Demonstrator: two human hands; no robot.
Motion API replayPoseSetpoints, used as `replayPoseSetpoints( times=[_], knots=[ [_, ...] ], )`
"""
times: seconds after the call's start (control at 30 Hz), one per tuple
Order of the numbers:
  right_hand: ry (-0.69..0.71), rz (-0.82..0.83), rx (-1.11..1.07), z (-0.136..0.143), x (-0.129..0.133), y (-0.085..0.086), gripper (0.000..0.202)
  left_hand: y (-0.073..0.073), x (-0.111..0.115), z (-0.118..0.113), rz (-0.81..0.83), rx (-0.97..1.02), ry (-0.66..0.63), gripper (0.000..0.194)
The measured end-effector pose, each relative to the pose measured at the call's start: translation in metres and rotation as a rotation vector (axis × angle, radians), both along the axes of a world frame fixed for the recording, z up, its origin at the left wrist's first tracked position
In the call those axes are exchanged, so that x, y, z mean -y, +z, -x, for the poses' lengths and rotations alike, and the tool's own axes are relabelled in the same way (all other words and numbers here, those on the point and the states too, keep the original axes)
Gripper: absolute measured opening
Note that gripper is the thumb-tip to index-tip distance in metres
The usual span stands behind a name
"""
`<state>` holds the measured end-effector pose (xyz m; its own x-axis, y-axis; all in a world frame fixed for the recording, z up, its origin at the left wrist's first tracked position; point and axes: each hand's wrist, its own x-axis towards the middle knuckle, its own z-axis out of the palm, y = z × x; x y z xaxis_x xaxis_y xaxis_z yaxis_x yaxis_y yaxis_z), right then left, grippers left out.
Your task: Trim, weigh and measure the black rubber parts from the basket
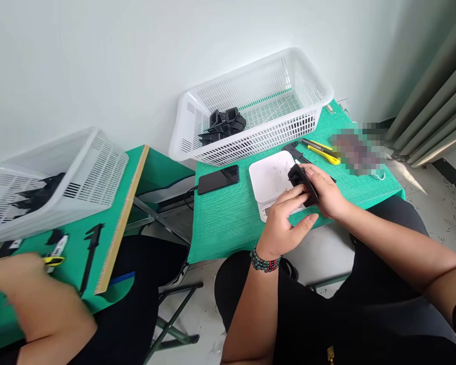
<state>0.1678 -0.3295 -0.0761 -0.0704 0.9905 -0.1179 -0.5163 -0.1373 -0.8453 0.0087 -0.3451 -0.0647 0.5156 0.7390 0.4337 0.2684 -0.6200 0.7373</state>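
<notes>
Above the front edge of a white kitchen scale I hold a black molded plastic part tilted on edge. My right hand grips its right side, thumb and fingers around it. The fingers of my left hand press against its lower left side, partly hidden by it, while the left thumb sticks out apart from it. Tiny dark shavings lie on the scale's plate. Behind my right hand are a black caliper, partly covered, and a yellow utility knife.
A white basket with several black parts stands behind the scale. A phone lies left on the green cloth. Further left, a co-worker's arm is at another table with a basket and a caliper.
</notes>
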Motion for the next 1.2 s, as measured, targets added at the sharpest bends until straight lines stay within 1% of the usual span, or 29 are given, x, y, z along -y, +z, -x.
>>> replayPoseSetpoints(
  times=[0.1, 0.2, 0.23, 0.3, 0.37, 0.43, 0.5, 0.53, 0.6, 0.63, 0.7, 0.77, 0.87, 0.93, 1.0, 1.07, 1.13, 1.2],
  knots=[
    [0.098, -0.013, 0.008, -0.002, 0.000, 0.001, 0.033, 0.003, -0.003, 0.008, 0.152, 0.071, -0.096, 0.044],
    [0.117, -0.008, -0.029, -0.004, -0.003, 0.000, 0.034, 0.004, -0.009, 0.025, 0.355, 0.171, -0.207, 0.051],
    [0.123, 0.008, -0.068, -0.005, -0.005, -0.001, 0.032, 0.004, -0.011, 0.033, 0.416, 0.220, -0.216, 0.057],
    [0.160, 0.063, -0.163, -0.008, -0.010, 0.000, 0.030, 0.004, -0.016, 0.050, 0.478, 0.325, -0.161, 0.066],
    [0.222, 0.129, -0.253, -0.013, -0.014, 0.002, 0.037, 0.006, -0.021, 0.069, 0.442, 0.460, -0.025, 0.065],
    [0.290, 0.178, -0.322, -0.018, -0.016, 0.005, 0.042, 0.009, -0.025, 0.090, 0.366, 0.641, 0.117, 0.061],
    [0.341, 0.204, -0.368, -0.020, -0.016, 0.009, 0.042, 0.012, -0.028, 0.112, 0.305, 0.769, 0.306, 0.063],
    [0.357, 0.214, -0.382, -0.021, -0.015, 0.010, 0.041, 0.012, -0.029, 0.123, 0.267, 0.786, 0.425, 0.063],
    [0.375, 0.230, -0.403, -0.021, -0.013, 0.013, 0.040, 0.009, -0.032, 0.143, 0.233, 0.704, 0.639, 0.058],
    [0.379, 0.233, -0.411, -0.021, -0.012, 0.014, 0.040, 0.005, -0.035, 0.151, 0.226, 0.669, 0.715, 0.054],
    [0.386, 0.229, -0.426, -0.020, -0.010, 0.016, 0.040, -0.003, -0.041, 0.162, 0.230, 0.691, 0.841, 0.043],
    [0.393, 0.218, -0.442, -0.019, -0.009, 0.018, 0.040, -0.012, -0.047, 0.163, 0.220, 0.698, 0.959, 0.033],
    [0.411, 0.210, -0.460, -0.019, -0.008, 0.021, 0.041, -0.018, -0.053, 0.154, 0.166, 0.580, 1.065, 0.028],
    [0.415, 0.216, -0.472, -0.018, -0.008, 0.022, 0.044, -0.018, -0.051, 0.147, 0.142, 0.449, 1.063, 0.031],
    [0.409, 0.225, -0.484, -0.018, -0.007, 0.021, 0.050, -0.015, -0.045, 0.144, 0.177, 0.210, 0.995, 0.038],
    [0.402, 0.232, -0.489, -0.018, -0.007, 0.021, 0.055, -0.012, -0.038, 0.145, 0.226, -0.130, 0.896, 0.049],
    [0.401, 0.234, -0.488, -0.019, -0.007, 0.019, 0.057, -0.010, -0.032, 0.148, 0.260, -0.468, 0.825, 0.068],
    [0.407, 0.229, -0.488, -0.021, -0.008, 0.018, 0.058, -0.008, -0.028, 0.152, 0.323, -0.681, 0.747, 0.085]
  ],
)
